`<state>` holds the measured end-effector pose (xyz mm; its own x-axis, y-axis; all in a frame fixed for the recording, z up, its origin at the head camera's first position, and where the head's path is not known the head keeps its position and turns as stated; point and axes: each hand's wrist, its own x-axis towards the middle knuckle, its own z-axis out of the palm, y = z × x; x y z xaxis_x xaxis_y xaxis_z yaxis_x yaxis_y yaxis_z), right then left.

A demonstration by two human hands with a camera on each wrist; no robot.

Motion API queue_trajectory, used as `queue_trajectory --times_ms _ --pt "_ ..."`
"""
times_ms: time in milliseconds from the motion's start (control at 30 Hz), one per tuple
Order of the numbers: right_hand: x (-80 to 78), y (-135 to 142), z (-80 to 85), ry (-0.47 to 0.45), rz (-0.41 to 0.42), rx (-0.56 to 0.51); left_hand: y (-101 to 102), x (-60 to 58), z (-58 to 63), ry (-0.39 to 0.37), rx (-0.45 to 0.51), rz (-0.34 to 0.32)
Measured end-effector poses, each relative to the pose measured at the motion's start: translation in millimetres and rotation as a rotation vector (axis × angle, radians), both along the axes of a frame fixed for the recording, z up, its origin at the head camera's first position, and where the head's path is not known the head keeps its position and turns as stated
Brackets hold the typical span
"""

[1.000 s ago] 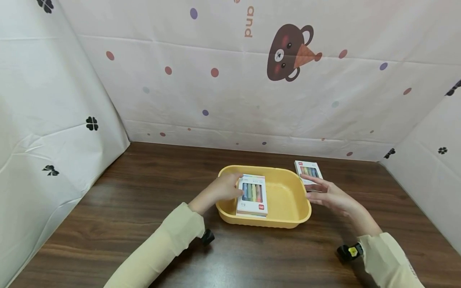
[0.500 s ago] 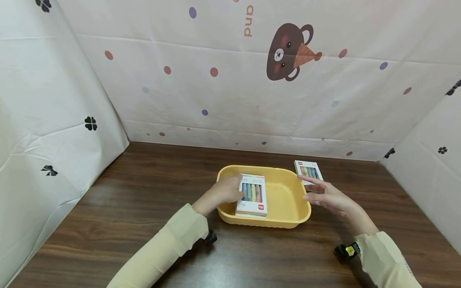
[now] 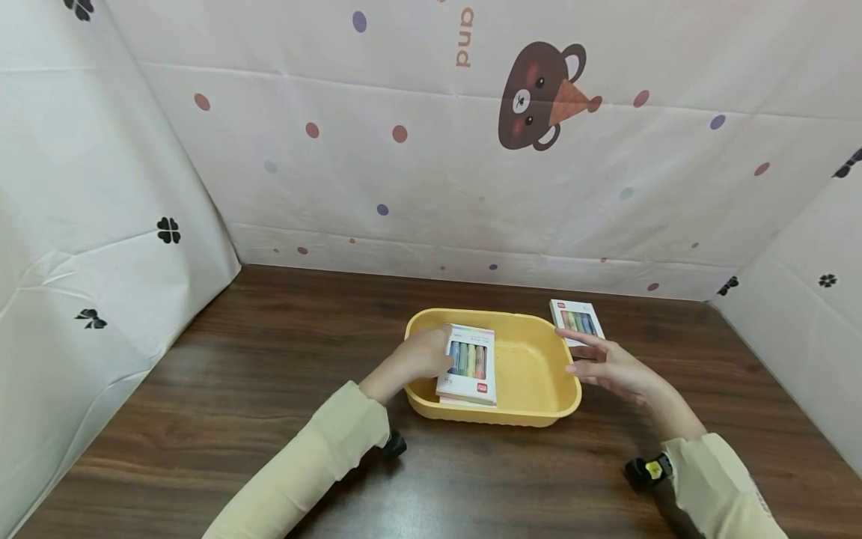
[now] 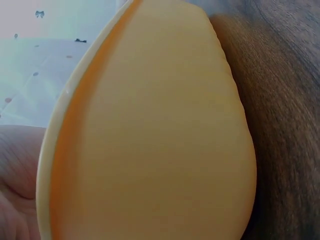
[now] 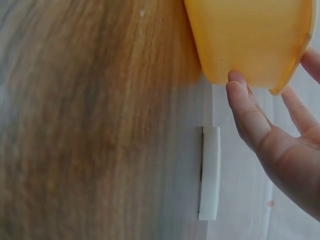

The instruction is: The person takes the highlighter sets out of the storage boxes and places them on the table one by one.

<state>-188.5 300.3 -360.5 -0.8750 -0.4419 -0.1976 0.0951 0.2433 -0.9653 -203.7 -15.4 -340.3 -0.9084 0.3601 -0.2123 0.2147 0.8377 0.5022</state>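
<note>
A yellow plastic basket (image 3: pixel 532 374) stands on the table. In its left half lies a white box of crayons (image 3: pixel 471 364) with coloured sticks behind a window, and another box edge shows beneath it. My left hand (image 3: pixel 423 355) grips the upper box by its left side; in the left wrist view the basket wall (image 4: pixel 155 125) hides most of that hand. With fingers spread, my right hand (image 3: pixel 616 372) touches the basket's right end, and the right wrist view shows its fingertips (image 5: pixel 236 77) against the wall.
A second white crayon box (image 3: pixel 579 320) lies on the dark wooden table (image 3: pixel 323 322) behind the basket's right end, close to my right fingers. White patterned cloth (image 3: pixel 303 172) hangs behind the table and along both sides.
The upper crayon box has shifted slightly left and turned a little over the one beneath. My left hand has moved slightly right since the first frame. The right hand has barely moved.
</note>
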Motion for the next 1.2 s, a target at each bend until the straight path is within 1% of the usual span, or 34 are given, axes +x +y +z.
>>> queue_trajectory --times_ms 167,267,367,500,600,733,833,1033,1200 --pt "-0.3 -1 -0.7 -0.009 -0.001 0.0 -1 0.6 0.8 -0.004 0.012 0.023" --pt "-0.4 0 -1.4 -0.012 0.009 -0.011 -1 0.8 1.4 0.017 0.004 0.016" --pt "0.0 0 -1.4 -0.022 0.015 -0.032 -2 1.2 2.1 0.026 0.022 0.01" --pt "0.7 -1 -0.2 -0.034 0.018 -0.06 -5 1.3 2.3 0.021 0.071 0.012" --pt "1.4 -1 0.7 -0.036 0.023 -0.07 -8 0.6 1.4 0.032 0.105 0.009" --pt "1.9 -1 0.6 -0.044 0.018 -0.072 -13 -0.3 0.8 0.047 0.184 0.0" --pt "1.9 -1 -0.1 -0.05 0.01 -0.076 -16 -0.2 1.4 0.019 0.27 0.0" --pt "2.2 -1 -1.2 -0.058 -0.003 -0.09 -20 -0.3 3.0 -0.105 0.437 0.033" --pt "2.5 -1 -1.4 -0.062 -0.009 -0.094 -23 -1.4 1.5 -0.171 0.502 0.054"
